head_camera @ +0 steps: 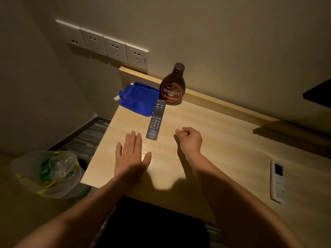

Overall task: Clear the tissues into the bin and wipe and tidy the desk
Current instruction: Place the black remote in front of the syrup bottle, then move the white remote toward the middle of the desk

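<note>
A light wooden desk (223,145) runs along the wall. A blue cloth (138,98) lies folded at its far left corner. My left hand (130,158) hovers flat over the desk's left part, fingers apart, holding nothing. My right hand (190,139) is curled loosely shut over the desk's middle, with nothing seen in it. Between the hands lies a dark grey remote (155,120). A bin (46,174) lined with a clear plastic bag stands on the floor left of the desk, with green and yellow scraps inside. No tissue shows on the desk.
A brown syrup bottle (172,86) stands upright by the wall behind the remote. A white remote (278,181) lies near the desk's right front edge. Wall sockets (107,47) sit above the left corner. A black chair seat (155,224) is below me.
</note>
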Action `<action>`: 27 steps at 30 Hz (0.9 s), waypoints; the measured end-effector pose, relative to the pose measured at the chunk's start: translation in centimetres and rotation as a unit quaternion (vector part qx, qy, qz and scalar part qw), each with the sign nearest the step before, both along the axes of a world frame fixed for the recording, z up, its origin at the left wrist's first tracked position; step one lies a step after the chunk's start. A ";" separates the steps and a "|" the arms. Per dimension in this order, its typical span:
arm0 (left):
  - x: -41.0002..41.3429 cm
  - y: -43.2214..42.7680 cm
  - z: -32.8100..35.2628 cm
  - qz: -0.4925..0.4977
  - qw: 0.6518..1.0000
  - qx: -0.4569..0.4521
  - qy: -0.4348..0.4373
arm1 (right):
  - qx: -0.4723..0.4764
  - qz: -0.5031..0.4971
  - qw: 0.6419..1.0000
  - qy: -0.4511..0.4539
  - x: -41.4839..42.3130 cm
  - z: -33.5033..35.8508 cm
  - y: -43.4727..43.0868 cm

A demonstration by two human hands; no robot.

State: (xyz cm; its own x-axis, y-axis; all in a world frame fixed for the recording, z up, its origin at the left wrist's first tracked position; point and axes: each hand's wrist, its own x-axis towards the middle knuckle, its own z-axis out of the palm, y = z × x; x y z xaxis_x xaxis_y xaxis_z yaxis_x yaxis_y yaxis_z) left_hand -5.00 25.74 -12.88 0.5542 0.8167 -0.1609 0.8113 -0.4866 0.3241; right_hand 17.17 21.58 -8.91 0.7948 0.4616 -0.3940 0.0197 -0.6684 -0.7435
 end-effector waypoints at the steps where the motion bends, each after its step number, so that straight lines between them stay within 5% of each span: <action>1: 0.8 -1.3 0.2 -0.011 1.000 -0.007 -0.006 | -0.002 -0.004 1.000 -0.008 0.9 0.3 -1.6; 9: 8.8 -10.6 0.6 -0.084 0.992 -0.084 -0.030 | -0.076 -0.043 0.990 -0.110 9.4 1.4 -15.9; 16: 14.9 -16.1 -0.7 -0.077 0.992 -0.099 0.003 | -0.237 -0.144 0.938 -0.206 16.7 1.4 -27.4; 27: 15.1 -17.5 -2.4 -0.100 0.992 -0.013 0.072 | -0.241 -0.187 0.952 0.019 22.2 0.8 -32.6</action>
State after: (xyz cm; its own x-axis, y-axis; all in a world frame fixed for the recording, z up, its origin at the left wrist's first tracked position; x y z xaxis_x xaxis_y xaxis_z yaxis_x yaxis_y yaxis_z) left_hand 10.11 8.22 -15.30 0.6750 0.6870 -0.2690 0.7377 -0.6361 0.2264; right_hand 39.40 -11.03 -8.13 0.8487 -0.0930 -0.5207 -0.3083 -0.8869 -0.3440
